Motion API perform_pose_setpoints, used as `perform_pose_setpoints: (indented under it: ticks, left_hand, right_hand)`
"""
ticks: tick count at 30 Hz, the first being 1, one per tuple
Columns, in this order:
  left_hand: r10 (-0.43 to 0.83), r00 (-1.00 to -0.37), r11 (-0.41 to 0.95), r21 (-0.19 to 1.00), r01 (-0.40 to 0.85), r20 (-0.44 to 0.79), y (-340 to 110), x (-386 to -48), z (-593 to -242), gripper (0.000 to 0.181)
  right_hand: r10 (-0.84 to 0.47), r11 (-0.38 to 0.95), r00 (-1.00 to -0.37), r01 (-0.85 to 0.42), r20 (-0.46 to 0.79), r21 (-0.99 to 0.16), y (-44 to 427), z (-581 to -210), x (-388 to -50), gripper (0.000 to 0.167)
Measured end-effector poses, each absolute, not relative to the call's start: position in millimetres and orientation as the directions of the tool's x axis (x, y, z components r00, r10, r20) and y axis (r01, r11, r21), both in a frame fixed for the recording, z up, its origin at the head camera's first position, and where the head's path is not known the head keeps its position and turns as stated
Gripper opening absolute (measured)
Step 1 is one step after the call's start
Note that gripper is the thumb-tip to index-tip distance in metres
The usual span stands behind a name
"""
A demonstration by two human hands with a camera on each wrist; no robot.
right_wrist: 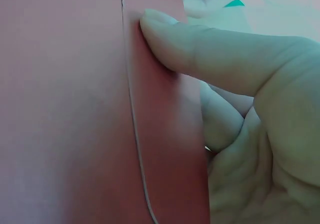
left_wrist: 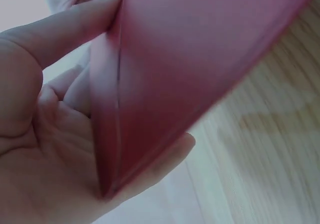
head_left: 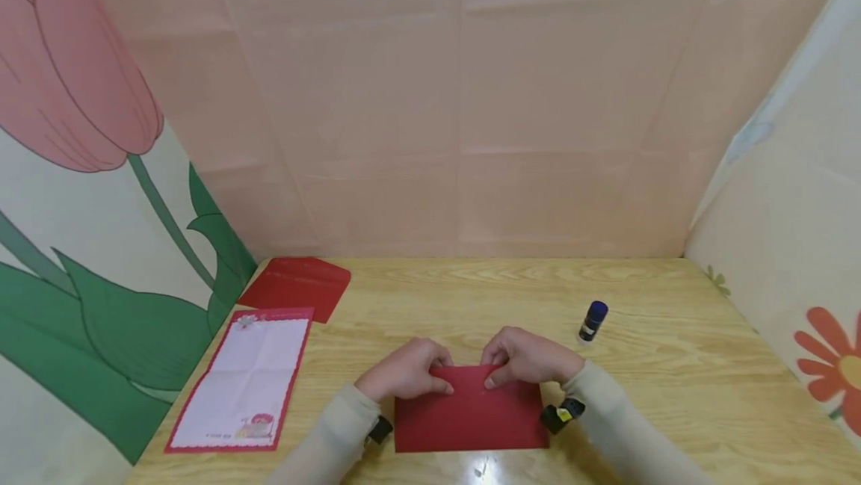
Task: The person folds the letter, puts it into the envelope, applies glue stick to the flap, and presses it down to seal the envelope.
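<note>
A red envelope (head_left: 471, 418) is held at the near middle of the table, its long top edge away from me. My left hand (head_left: 409, 371) pinches that edge left of centre, thumb on the near face and fingers behind. Right of centre, my right hand (head_left: 528, 358) grips the same edge in a like way. In the left wrist view a corner of the envelope (left_wrist: 160, 74) lies over the fingers of the left hand. The right wrist view shows the thumb pressing a narrow strip of the envelope (right_wrist: 165, 119) beside a thin flap line.
A small bottle with a dark blue cap (head_left: 593, 320) stands to the right, beyond the right hand. At the left lies a white sheet with a red border (head_left: 249, 380). Behind it is another red envelope (head_left: 299, 283) with its flap raised. Covered walls (head_left: 457, 111) enclose the wooden table (head_left: 659, 365).
</note>
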State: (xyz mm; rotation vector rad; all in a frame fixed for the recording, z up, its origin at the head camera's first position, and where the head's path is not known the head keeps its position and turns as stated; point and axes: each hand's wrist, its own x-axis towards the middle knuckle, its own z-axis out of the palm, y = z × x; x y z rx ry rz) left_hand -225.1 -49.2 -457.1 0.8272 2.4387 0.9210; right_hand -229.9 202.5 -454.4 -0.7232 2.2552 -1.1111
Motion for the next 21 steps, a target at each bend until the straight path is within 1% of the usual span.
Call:
perform_pose_setpoints:
  ticks: [3,5,7,10,13,17,19,21]
  left_hand:
    - [0.635,-0.759,0.611,0.693,0.382,-0.142,-53,-227,-456,0.01]
    - [0.613,-0.777,0.625,0.688,0.369,-0.14,-58,-229,-457,0.013]
    - [0.582,-0.8,0.638,0.692,0.337,-0.146,-65,-231,-458,0.015]
    - [0.547,-0.826,0.647,0.694,0.315,-0.135,-73,-233,-460,0.012]
    - [0.535,-0.837,0.645,0.694,0.319,-0.112,-76,-235,-462,0.009]
    - [0.507,-0.858,0.663,0.675,0.324,-0.085,-75,-237,-466,0.013]
    - [0.473,-0.879,0.691,0.639,0.336,-0.049,-74,-237,-470,0.015]
    - [0.441,-0.897,0.731,0.575,0.368,0.013,-71,-235,-473,0.018]
  right_hand:
    - [-0.643,0.531,-0.743,-0.254,-0.188,-0.808,206,-456,-231,0.004]
    - [-0.608,0.57,-0.778,-0.29,-0.158,-0.769,209,-457,-233,0.004]
    - [-0.564,0.616,-0.815,-0.31,-0.131,-0.724,214,-460,-234,0.008]
    - [-0.515,0.663,-0.851,-0.317,-0.106,-0.678,222,-463,-236,0.007]
    - [-0.497,0.666,-0.86,-0.291,-0.116,-0.687,229,-465,-237,0.005]
    - [-0.475,0.666,-0.871,-0.26,-0.128,-0.699,231,-467,-238,0.005]
    - [-0.45,0.681,-0.884,-0.248,-0.127,-0.689,229,-470,-237,0.004]
    - [-0.418,0.716,-0.9,-0.246,-0.119,-0.654,227,-473,-235,0.005]
